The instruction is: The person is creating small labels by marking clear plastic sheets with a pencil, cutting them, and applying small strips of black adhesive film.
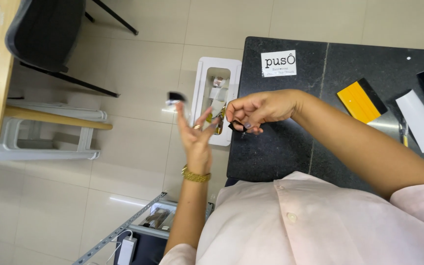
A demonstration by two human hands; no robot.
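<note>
The right hand's (253, 110) fingers (245, 125) are curled closed, pinching a small dark piece (235, 126) at the near-left edge of the black stone surface (280, 152). The left hand (196, 135) is open, its fingers spread and palm turned up, just left of the right hand. A small blurred black-and-white scrap (174, 98) sits at its fingertips; whether it is touching them or loose in the air cannot be told. A white bin (199, 93) with a rectangular opening stands on the floor beneath both hands, wrappers visible inside.

Done well, the pinch stays firm on the dark piece, and the open hand keeps directly over the bin opening rather than over the tiles. A yellow and black squeegee (361, 100) lies well to the right on the surface.
</note>
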